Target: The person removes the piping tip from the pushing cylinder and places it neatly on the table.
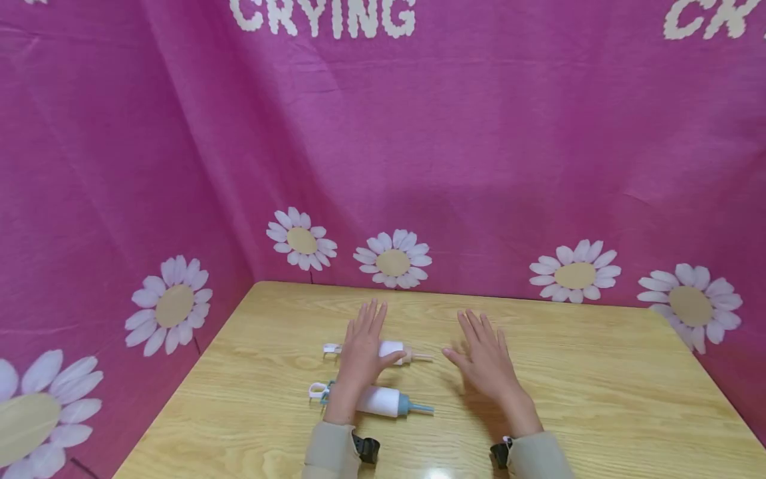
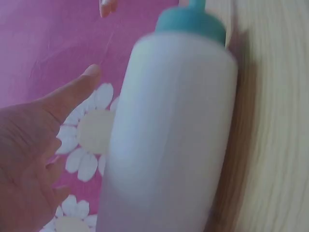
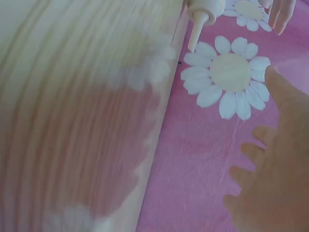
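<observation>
Two white syringe-like tubes lie crosswise on the wooden table, nozzles toward the right. The nearer tube (image 1: 383, 402) has a teal cap and tip, with a white ring and teal part at its left end. The farther one (image 1: 391, 352) carries a beige tip. My left hand (image 1: 362, 352) is held over both tubes, fingers straight, thumb out, partly hiding them. In the left wrist view the white barrel (image 2: 169, 135) stands apart from the hand (image 2: 24, 169). My right hand (image 1: 487, 362) hovers right of the nozzles, fingers spread, holding nothing. A beige nozzle (image 3: 198, 29) shows in the right wrist view.
The wooden table (image 1: 598, 379) reaches back to a pink cloth (image 1: 479, 146) printed with white daisies and lettering. Another stretch of cloth hangs along the left side. Dark straps (image 1: 366, 449) sit on both wrists by the beige sleeves (image 1: 331, 449).
</observation>
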Available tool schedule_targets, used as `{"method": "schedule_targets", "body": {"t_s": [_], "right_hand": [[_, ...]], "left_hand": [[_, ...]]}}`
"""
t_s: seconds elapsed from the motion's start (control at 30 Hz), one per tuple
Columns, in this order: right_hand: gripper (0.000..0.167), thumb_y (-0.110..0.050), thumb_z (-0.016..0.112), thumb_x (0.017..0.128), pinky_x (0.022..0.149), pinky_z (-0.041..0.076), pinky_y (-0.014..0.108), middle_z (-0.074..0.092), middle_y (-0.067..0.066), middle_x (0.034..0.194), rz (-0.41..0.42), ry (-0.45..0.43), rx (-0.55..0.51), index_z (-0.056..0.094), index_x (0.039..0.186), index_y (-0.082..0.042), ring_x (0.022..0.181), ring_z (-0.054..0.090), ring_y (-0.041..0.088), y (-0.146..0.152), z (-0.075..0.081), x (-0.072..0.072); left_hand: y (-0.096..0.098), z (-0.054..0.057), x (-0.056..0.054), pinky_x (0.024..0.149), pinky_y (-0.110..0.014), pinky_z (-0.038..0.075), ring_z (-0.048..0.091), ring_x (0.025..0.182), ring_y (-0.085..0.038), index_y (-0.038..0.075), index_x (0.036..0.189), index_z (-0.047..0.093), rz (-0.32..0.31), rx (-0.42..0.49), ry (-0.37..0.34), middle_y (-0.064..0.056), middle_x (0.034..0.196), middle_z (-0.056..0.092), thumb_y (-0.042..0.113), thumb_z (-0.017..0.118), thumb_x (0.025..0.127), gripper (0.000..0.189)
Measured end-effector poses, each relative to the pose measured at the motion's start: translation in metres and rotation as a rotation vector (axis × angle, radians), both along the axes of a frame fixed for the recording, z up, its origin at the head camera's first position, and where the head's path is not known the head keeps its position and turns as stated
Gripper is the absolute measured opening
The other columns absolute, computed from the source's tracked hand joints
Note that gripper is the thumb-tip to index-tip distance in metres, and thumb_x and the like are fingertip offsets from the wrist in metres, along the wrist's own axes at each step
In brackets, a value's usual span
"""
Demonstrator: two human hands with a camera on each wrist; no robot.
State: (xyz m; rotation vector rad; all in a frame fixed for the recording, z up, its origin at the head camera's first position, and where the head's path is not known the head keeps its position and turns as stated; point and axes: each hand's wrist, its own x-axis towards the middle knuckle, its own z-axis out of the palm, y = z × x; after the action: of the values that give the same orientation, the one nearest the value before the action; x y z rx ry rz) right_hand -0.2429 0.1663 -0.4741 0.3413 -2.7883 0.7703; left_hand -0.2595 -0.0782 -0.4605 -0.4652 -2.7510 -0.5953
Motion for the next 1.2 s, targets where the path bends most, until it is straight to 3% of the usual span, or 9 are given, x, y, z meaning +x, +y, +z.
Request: {"method": "schedule_targets", "body": {"t_s": [0.17,0.37,0.5,0.63,0.87,1.0,1.2], "right_hand": [[0.085,-0.035,0.072,0.087,0.118,0.01,0.068,0.029,0.019,0.159,0.07,0.036,-0.047,0.028,0.153,-0.005,0.149,0.017,0.044,-0.011,-0.002,-0.006],[0.087,-0.026,0.077,0.084,0.12,0.018,0.062,0.03,0.02,0.158,0.17,0.035,-0.101,0.028,0.153,-0.003,0.149,0.02,0.044,-0.019,-0.003,-0.012],[0.086,-0.02,0.078,0.082,0.118,0.023,0.062,0.032,0.022,0.157,0.244,0.033,-0.131,0.031,0.152,-0.002,0.148,0.024,0.043,-0.025,-0.003,-0.016],[0.082,-0.018,0.077,0.083,0.118,0.027,0.058,0.036,0.023,0.155,0.3,-0.004,-0.14,0.033,0.15,0.001,0.146,0.029,0.042,-0.031,-0.005,-0.021],[0.075,-0.021,0.075,0.086,0.115,0.036,0.052,0.042,0.02,0.151,0.339,-0.128,-0.137,0.038,0.147,0.001,0.139,0.042,0.037,-0.04,-0.008,-0.027],[0.069,-0.019,0.074,0.087,0.11,0.043,0.049,0.048,0.018,0.145,0.355,-0.188,-0.148,0.042,0.144,0.003,0.128,0.055,0.034,-0.044,-0.008,-0.03],[0.055,-0.015,0.074,0.086,0.103,0.049,0.047,0.059,0.021,0.13,0.383,-0.193,-0.12,0.053,0.131,0.008,0.117,0.062,0.034,-0.049,-0.011,-0.035]], "left_hand": [[-0.018,0.004,-0.003,0.122,-0.052,0.023,0.023,0.151,-0.031,0.008,0.153,0.031,-0.052,0.05,-0.024,-0.011,0.162,0.027,0.036,0.084,0.075,0.098],[-0.039,0.003,-0.006,0.12,-0.05,0.029,0.032,0.147,-0.035,0.004,0.15,0.035,-0.1,0.11,-0.044,-0.013,0.158,0.035,0.025,0.088,0.07,0.098],[-0.053,0.0,-0.01,0.117,-0.048,0.034,0.035,0.145,-0.034,0.007,0.151,0.035,-0.1,0.175,-0.111,-0.014,0.157,0.037,0.018,0.089,0.068,0.1],[-0.064,-0.002,-0.015,0.114,-0.047,0.038,0.037,0.144,-0.032,0.01,0.151,0.035,-0.107,0.212,-0.183,-0.013,0.157,0.038,0.013,0.088,0.069,0.097],[-0.074,-0.004,-0.021,0.108,-0.046,0.046,0.047,0.136,-0.034,0.004,0.145,0.044,-0.115,0.226,-0.282,-0.017,0.149,0.047,0.011,0.086,0.073,0.084],[-0.078,-0.007,-0.023,0.109,-0.048,0.045,0.049,0.134,-0.035,0.002,0.141,0.049,-0.125,0.221,-0.308,-0.018,0.144,0.052,0.01,0.087,0.071,0.08],[-0.08,-0.012,-0.025,0.099,-0.045,0.052,0.059,0.123,-0.036,-0.002,0.135,0.054,-0.168,0.211,-0.319,-0.021,0.137,0.058,0.007,0.085,0.072,0.071]]}}
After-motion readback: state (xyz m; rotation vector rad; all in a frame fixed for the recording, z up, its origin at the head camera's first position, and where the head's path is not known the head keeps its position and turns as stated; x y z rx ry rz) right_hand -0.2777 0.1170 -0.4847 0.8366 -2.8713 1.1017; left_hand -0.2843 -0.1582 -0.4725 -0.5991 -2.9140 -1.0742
